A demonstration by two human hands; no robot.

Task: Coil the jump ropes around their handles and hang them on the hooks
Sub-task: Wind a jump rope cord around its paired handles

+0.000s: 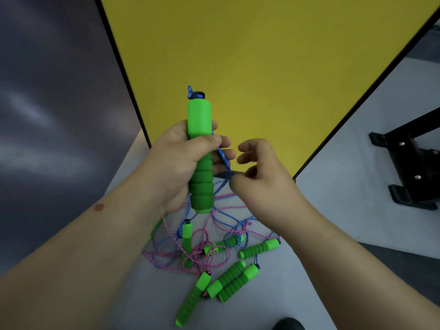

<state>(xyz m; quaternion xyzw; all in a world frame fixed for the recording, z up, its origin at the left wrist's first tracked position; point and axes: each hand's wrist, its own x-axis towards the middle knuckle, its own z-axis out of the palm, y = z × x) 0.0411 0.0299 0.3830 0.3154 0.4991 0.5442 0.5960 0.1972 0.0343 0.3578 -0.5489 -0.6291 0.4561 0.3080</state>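
Head view: the left hand is clenched around 1 upright green handle, the thumb across its front. Just right of that grip, the blue rope runs down to the right hand, which pinches it. Below both hands, more handles and tangled ropes lie on the floor.

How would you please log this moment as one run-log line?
left hand: grips green handle upright | right hand: pinches blue rope beside it | floor pile: loose ropes, uncoiled | hooks: not in view
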